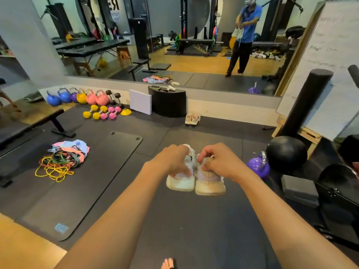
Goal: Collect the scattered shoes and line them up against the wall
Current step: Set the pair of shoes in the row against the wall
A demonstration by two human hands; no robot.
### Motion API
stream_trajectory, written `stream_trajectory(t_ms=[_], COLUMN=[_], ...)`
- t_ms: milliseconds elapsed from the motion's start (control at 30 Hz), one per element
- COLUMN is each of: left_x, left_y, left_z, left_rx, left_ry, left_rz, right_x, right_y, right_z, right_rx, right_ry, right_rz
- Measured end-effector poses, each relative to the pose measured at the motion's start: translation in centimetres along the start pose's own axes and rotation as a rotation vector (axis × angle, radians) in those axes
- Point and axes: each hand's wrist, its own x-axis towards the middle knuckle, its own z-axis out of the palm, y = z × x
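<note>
The left grip (172, 162) is clenched round the collar of a white mesh sneaker with a thick pale sole (180, 183). The right grip (219, 162) pinches the collar of its cream-soled white twin (209, 188). Both shoes are held up off the black rubber floor (194, 226), side by side. Their heels face 6 o'clock, and their long axes run parallel toward 12.

Open floor stretches at 12 o'clock to the low cream wall ledge (233, 109). A second pair of white sneakers (192, 119) sits at its base, toes to the wall.

At 3 o'clock a purple kettlebell (259, 168) and a black medicine ball (286, 152) crowd that edge. At 9 o'clock lies a tangle of coloured resistance bands (62, 160).
</note>
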Motion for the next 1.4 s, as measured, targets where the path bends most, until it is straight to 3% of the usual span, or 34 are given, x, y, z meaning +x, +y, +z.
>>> stream_trajectory(t_ms=[400, 867, 1400], left_x=[25.7, 55.9, 91.1], left_y=[-9.8, -11.1, -13.1], left_z=[-9.4, -15.6, -18.1], left_rx=[0.166, 0.145, 0.238], left_ry=[0.014, -0.012, -0.056], left_rz=[0.158, 0.216, 0.240], right_x=[26.8, 55.1, 86.5], right_y=[0.3, 9.0, 19.8], right_z=[-1.7, -10.7, -17.3], right_rx=[-0.076, -0.005, -0.167], right_ry=[0.139, 0.202, 0.237], right_rz=[0.096, 0.200, 0.277])
